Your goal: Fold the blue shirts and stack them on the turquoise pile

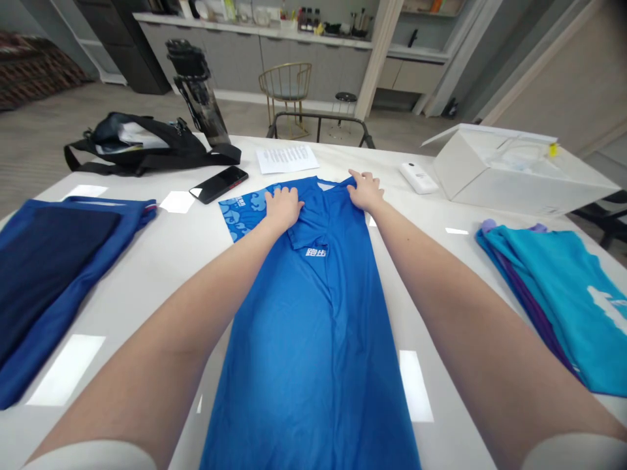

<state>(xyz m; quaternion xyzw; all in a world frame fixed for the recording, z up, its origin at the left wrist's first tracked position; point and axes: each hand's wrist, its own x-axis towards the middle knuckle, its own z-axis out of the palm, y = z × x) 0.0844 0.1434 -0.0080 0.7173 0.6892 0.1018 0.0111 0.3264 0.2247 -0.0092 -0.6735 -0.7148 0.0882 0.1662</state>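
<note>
Left hand (pixel 284 207), fingers loosely spread and bent, rests on the blue shirt (pixel 284 352) in the frame's centre; right hand (pixel 365 190), partly open, touches its shoulder edge. Whether either pinches cloth, I cannot tell. Upper left, a black bag (pixel 183 149) gapes around something white (pixel 142 136); at right, a white box (pixel 490 183) holds whitish material (pixel 524 160). The shirt is creased, with a patterned sleeve (pixel 251 210) and white lettering (pixel 316 252).

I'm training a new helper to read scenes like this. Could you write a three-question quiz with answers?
1. What garment do the left hand and right hand touch?
2. True or false: the printed sheet lies to the right of the phone.
3. The folded navy clothing lies: A. left of the hands; B. right of them; C. between them.

Key: 1. The blue shirt. 2. True. 3. A.
</note>
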